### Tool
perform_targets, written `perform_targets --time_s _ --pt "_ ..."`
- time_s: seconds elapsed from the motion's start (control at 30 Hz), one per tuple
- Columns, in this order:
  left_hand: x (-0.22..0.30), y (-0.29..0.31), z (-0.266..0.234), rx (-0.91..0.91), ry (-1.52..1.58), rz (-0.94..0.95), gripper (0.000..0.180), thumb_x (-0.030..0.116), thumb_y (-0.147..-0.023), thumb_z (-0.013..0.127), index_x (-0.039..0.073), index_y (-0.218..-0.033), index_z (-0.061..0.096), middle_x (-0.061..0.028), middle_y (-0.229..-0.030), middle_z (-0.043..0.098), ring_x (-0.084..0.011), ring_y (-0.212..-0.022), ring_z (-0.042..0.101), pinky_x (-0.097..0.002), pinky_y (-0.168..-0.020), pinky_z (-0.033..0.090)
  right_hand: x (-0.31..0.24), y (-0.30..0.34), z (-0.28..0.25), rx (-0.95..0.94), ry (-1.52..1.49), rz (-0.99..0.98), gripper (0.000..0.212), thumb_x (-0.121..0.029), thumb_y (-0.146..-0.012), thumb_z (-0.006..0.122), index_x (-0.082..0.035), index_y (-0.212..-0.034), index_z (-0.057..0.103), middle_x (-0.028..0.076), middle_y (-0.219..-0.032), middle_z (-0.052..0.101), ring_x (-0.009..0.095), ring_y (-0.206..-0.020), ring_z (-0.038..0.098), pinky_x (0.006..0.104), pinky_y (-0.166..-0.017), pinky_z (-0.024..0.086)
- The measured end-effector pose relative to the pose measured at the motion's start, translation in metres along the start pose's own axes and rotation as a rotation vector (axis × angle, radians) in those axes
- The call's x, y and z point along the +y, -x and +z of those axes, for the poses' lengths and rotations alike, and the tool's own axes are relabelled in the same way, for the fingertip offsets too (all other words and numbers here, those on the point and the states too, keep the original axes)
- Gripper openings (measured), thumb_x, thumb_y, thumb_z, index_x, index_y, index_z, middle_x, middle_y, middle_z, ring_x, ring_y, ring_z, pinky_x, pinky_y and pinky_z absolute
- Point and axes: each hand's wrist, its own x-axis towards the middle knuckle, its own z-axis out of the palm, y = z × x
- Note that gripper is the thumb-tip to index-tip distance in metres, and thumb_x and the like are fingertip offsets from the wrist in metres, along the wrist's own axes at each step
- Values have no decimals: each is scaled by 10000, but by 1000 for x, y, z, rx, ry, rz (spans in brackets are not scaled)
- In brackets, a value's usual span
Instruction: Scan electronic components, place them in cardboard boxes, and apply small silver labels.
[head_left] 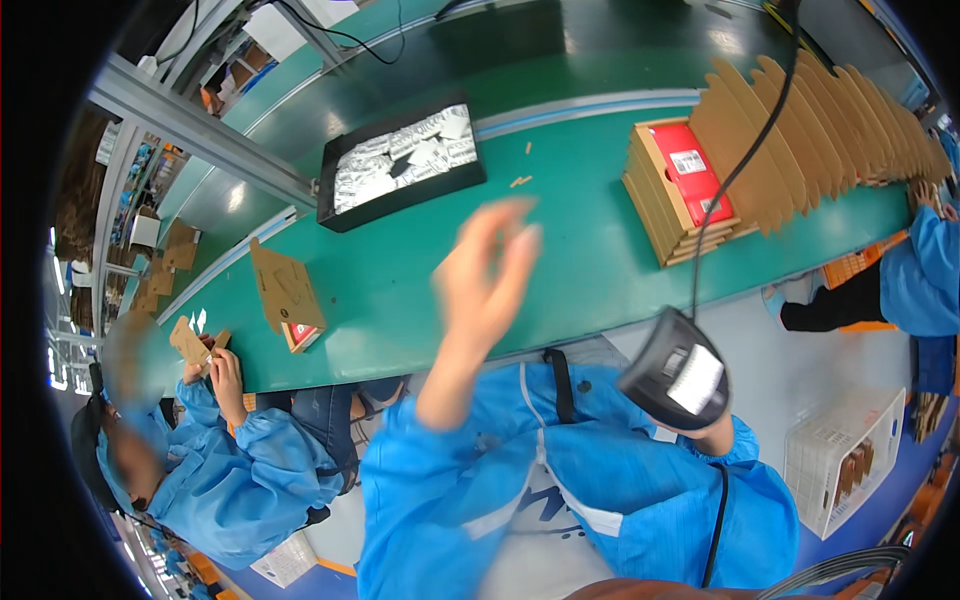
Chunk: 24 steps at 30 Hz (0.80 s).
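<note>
In the head view, the right hand [714, 438] grips the scanner [676, 372] near the bench [590, 285]; the blurred left hand [485, 275] looks loosely open, empty; a clean read likely needs it steady, squared to the red box [694, 186] at right

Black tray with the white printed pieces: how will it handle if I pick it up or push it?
The black tray is probably fairly stiff, as its walls stand straight. Wide and low on the green worktop, it seems unlikely to tip when pushed. The white printed pieces lie jumbled under an open top, so they may slide if it is tilted.
</note>
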Motion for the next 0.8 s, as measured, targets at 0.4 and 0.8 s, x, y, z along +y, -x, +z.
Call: perform_targets --time_s 0.4,0.8 --pt "4 -80 114 -531 647 -480 659 185 -806 578 -94 -1270 202 -166 -713 618 -192 -448 585 -263 -373 480 -36 13 -33 116 71 -244 652 -302 -533 822 28 -1029 557 112 -948 604 222 -853 606 326 -784 457" --pt "-31 -18 -3 -177 1014 -716 412 219 -848 518 1 -1162 366 -159 -1045 560 -228 -880 610 -328 -593 520 -78 -95 43 138 -235 334 241 -62 -670 736 -3 -878 631 83 -754 669 173 -663 650 272 -602 486"
